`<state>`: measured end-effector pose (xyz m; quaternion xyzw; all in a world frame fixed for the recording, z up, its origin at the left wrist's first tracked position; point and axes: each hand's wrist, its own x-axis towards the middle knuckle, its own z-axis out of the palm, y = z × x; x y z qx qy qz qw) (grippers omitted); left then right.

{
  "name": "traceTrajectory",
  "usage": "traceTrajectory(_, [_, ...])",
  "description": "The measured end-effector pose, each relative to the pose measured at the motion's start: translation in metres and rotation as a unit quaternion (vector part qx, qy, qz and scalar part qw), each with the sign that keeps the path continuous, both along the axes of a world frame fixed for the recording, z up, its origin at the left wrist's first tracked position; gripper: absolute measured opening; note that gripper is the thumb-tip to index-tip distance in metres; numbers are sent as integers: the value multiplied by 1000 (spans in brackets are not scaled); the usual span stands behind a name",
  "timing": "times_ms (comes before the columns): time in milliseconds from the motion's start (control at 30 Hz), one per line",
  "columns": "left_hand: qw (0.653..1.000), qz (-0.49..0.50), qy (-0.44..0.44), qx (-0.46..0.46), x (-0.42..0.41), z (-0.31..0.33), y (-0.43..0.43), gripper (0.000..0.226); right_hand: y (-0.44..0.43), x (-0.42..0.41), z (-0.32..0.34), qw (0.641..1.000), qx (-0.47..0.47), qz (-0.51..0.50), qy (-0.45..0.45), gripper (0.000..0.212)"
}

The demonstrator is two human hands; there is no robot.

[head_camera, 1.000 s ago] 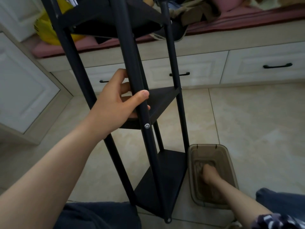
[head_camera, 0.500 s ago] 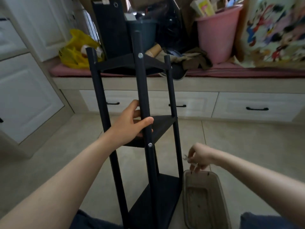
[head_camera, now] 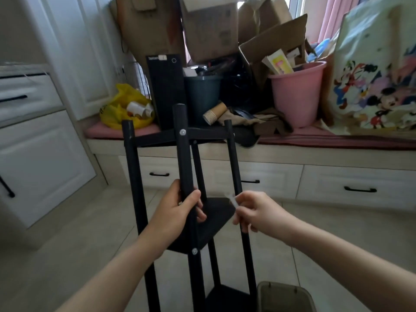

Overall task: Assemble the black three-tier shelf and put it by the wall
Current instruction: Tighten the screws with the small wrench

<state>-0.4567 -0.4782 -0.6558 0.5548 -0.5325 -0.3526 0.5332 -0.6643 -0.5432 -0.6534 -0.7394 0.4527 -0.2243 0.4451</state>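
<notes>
Standing on the tiled floor (head_camera: 337, 233), the black shelf (head_camera: 221, 212) was gripped at its front post (head_camera: 184, 163) by the left hand (head_camera: 172, 213), fingers (head_camera: 201, 214) wrapped round; the right hand (head_camera: 258, 212) pinched a small pale part (head_camera: 231, 201) nearby.

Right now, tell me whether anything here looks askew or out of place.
Nothing on the black shelf looks bent or broken; the left hand grips its front pole, the right hand pinches a small pale part. Only a paper cup lies tipped on its side on the bench behind.
</notes>
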Motion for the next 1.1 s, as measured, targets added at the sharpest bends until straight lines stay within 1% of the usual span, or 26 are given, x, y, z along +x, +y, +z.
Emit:
traceTrajectory(100, [1000,-8,9,-1,4,0,-1,12,2,7,12,999,-18,16,-33,16])
traceTrajectory(267, [1000,-3,22,-2,9,1,-4,14,-4,16,30,993,-19,-30,-113,15])
traceTrajectory(333, [999,-2,34,-3,13,0,-3,13,-8,17,32,991,-13,-39,-128,14])
traceTrajectory(500, [999,-24,29,-18,24,-1,4,16,-13,24,26,993,-13,-41,-108,14])
traceTrajectory(633, [998,-40,46,-9,27,-1,14,23,-15,31,21,995,-21,-44,-86,12])
traceTrajectory(733, [996,-57,63,4,24,0,20,28,-13,38,20,994,-24,-42,-94,10])
traceTrajectory(833, [993,-73,95,13,20,1,23,31,-9,44,19,993,-31,-35,-105,13])
traceTrajectory(900, [990,-83,115,18,18,1,25,28,-7,49,18,993,-41,-26,-104,15])
traceTrajectory(1000, [984,-103,142,26,13,3,27,17,-6,53,18,993,-61,-18,-104,16])
traceTrajectory(1100, [980,-125,153,36,8,6,27,12,-5,54,21,990,-71,-9,-124,18])
